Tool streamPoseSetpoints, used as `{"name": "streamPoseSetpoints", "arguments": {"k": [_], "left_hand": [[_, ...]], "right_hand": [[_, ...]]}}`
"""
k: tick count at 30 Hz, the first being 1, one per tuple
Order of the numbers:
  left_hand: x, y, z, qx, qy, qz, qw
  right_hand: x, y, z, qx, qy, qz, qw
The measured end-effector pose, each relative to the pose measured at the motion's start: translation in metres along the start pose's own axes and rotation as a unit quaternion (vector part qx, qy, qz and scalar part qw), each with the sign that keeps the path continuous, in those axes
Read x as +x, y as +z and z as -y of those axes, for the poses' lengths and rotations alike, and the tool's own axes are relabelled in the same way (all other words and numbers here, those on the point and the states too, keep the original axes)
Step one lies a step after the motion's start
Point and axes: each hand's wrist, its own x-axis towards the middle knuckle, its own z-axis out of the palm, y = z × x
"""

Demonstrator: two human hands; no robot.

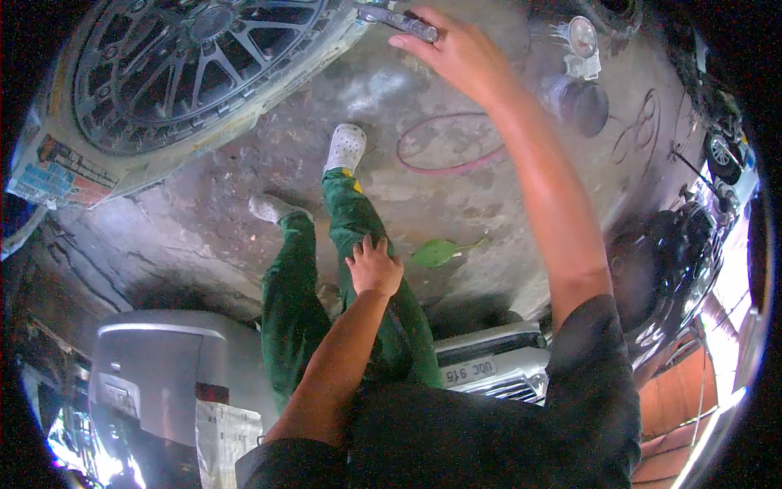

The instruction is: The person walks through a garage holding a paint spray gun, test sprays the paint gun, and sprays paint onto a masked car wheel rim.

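Note:
My right hand [460, 53] reaches far forward, its fingers closed around a dark grey, elongated handle-like tool [399, 23]. The tool's far end lies close to the rim edge of a large spoked wheel [213, 24] at the upper left; whether they touch I cannot tell. Printed paper and pale masking [69, 167] surround the wheel's edge. My left hand [375, 267] rests on my green trouser leg [354, 216] near the knee, fingers spread and holding nothing.
A reddish hose loop [444, 167] and a green leaf [436, 253] lie on the stained concrete floor. At the upper right are a round lamp-like object [582, 37] and a dark round container [588, 110]. Behind me stand a silver vehicle [155, 367] and a plated car [497, 363].

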Motion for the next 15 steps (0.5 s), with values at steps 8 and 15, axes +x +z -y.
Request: {"name": "streamPoseSetpoints", "arguments": {"k": [8, 15], "left_hand": [[-0.001, -0.004, 0.002, 0.001, 0.004, 0.017, 1.000], [0.001, 0.002, 0.008, 0.004, 0.009, 0.018, 1.000]], "right_hand": [[-0.010, 0.027, -0.020, 0.004, 0.015, -0.019, 1.000], [0.001, 0.055, -0.031, 0.000, -0.006, -0.012, 1.000]]}}
